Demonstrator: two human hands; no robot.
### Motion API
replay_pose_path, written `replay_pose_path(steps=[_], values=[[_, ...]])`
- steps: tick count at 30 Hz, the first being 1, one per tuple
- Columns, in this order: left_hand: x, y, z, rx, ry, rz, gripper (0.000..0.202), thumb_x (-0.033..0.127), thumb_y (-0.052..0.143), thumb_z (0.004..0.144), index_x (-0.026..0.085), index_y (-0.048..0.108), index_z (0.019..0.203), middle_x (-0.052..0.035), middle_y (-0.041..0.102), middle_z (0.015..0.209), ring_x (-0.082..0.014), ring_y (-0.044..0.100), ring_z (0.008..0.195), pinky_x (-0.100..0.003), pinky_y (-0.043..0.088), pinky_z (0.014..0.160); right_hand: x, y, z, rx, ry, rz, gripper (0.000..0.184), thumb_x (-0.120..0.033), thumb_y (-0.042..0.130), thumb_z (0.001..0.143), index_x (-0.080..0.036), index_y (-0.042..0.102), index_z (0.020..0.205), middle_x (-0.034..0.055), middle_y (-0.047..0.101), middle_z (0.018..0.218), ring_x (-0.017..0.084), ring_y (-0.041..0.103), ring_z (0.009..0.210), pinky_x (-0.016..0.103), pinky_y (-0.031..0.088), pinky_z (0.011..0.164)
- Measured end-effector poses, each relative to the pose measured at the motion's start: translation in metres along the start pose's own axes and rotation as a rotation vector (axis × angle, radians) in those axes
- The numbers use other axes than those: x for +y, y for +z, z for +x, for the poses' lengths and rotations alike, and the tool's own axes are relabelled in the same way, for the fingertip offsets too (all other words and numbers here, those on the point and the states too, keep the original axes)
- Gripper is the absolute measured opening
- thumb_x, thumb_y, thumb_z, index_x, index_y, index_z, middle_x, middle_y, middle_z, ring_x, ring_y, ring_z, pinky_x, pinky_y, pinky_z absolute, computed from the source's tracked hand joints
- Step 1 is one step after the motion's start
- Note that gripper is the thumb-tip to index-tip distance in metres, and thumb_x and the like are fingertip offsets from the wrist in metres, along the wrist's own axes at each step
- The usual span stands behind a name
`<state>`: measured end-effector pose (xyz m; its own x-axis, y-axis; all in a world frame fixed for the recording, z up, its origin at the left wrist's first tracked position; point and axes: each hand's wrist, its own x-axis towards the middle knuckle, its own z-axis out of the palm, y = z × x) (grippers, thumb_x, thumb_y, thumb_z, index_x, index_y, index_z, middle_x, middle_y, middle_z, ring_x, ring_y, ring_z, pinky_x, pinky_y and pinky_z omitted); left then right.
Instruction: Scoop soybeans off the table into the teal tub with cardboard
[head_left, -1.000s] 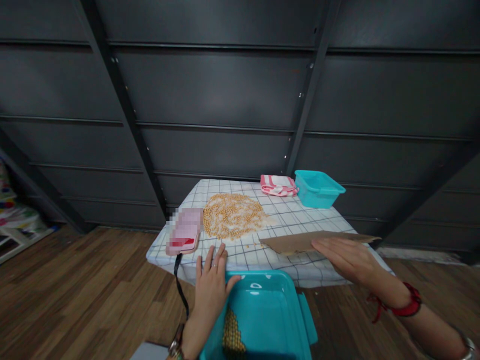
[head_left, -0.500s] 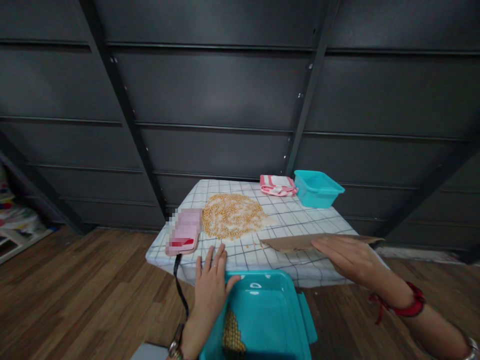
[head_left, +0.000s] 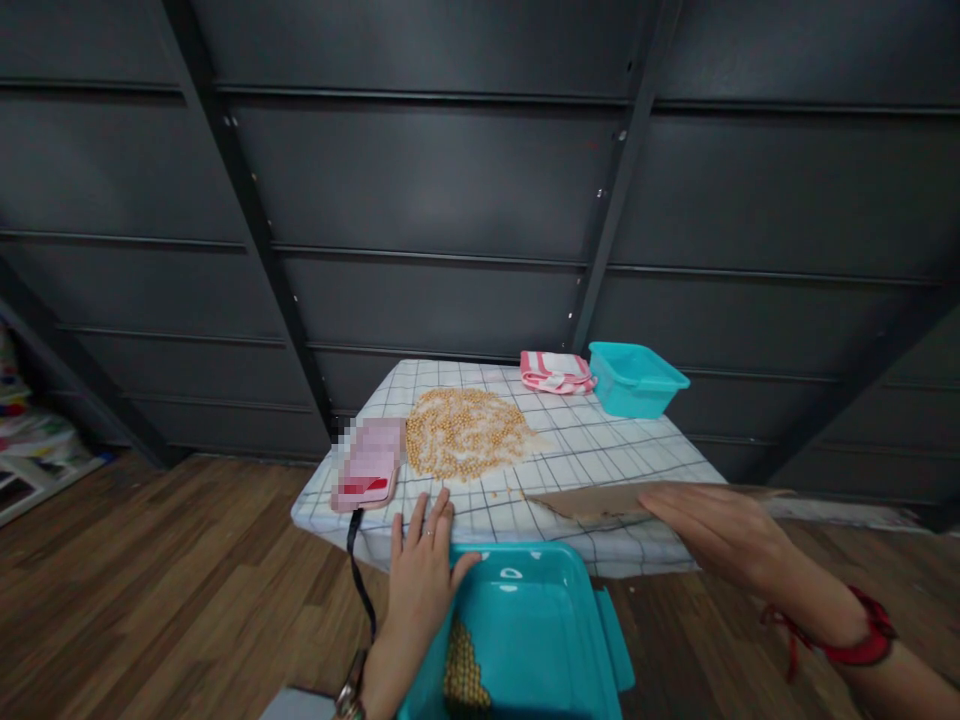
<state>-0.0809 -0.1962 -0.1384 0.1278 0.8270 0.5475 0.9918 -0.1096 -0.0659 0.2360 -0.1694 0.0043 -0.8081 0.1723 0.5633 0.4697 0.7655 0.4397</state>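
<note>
My right hand (head_left: 709, 525) grips a flat piece of brown cardboard (head_left: 592, 503), held edge-down along the front right of the table. My left hand (head_left: 421, 565) rests with fingers spread flat on the front edge of the tablecloth; its thumb lies over the rim of a teal plastic bin (head_left: 551, 615). A heap of small yellow grains (head_left: 465, 675) fills the bin's lower left corner. On the table lies a spread of round yellow beans (head_left: 457, 430), apparently mixed with white powder. A few loose beans (head_left: 502, 493) sit between this spread and the cardboard.
The table wears a white checked cloth (head_left: 585, 440). A pink phone-like object (head_left: 371, 465) lies at the left edge, near a black strap (head_left: 360, 575). At the back right are a folded red-and-white cloth (head_left: 556, 372) and a teal basket (head_left: 637, 380). A dark panelled wall stands behind.
My right hand and the cardboard have shifted right and slightly toward me. My left hand, the bin and the bean spread look the same.
</note>
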Motion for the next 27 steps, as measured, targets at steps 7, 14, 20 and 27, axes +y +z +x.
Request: replay_pose_path(steps=[7,14,20,27], values=[[0.0,-0.003,0.001,-0.001,0.003,-0.014,0.059,0.06,0.032,0.082,0.015,0.056,0.114,-0.0113,0.051,0.128,-0.0325,0.043,0.118,-0.053,0.03,0.095,0.008,0.015,0.008,0.011,-0.071,-0.142,0.03,0.0,0.035,0.084,-0.012,0.052,0.104,0.0087,0.068,0.084,0.017,0.064,0.077,0.029,0.054,0.067],[-0.001,-0.003,0.001,0.007,-0.001,-0.027,0.061,0.061,0.031,0.081,0.015,0.055,0.115,-0.0108,0.051,0.128,-0.033,0.043,0.118,-0.053,0.031,0.095,0.005,0.016,0.003,0.033,0.0,-0.07,0.036,0.003,0.034,0.081,-0.015,0.053,0.105,0.0061,0.068,0.087,0.014,0.063,0.082,0.027,0.053,0.074],[-0.001,-0.003,0.001,-0.017,0.005,-0.023,0.059,0.059,0.034,0.082,0.015,0.054,0.116,-0.0111,0.051,0.128,-0.0329,0.042,0.118,-0.053,0.032,0.095,-0.001,0.027,0.013,0.031,-0.05,-0.111,0.036,-0.001,0.035,0.083,-0.014,0.051,0.111,0.0069,0.068,0.085,0.015,0.064,0.079,0.028,0.054,0.069],[-0.001,-0.005,0.002,-0.035,-0.002,-0.027,0.06,0.059,0.034,0.081,0.015,0.054,0.116,-0.0116,0.05,0.129,-0.0327,0.042,0.119,-0.053,0.031,0.095,0.005,0.025,0.022,0.085,-0.041,-0.111,0.04,0.001,0.037,0.082,-0.013,0.048,0.118,0.0081,0.068,0.084,0.016,0.064,0.077,0.029,0.054,0.068]])
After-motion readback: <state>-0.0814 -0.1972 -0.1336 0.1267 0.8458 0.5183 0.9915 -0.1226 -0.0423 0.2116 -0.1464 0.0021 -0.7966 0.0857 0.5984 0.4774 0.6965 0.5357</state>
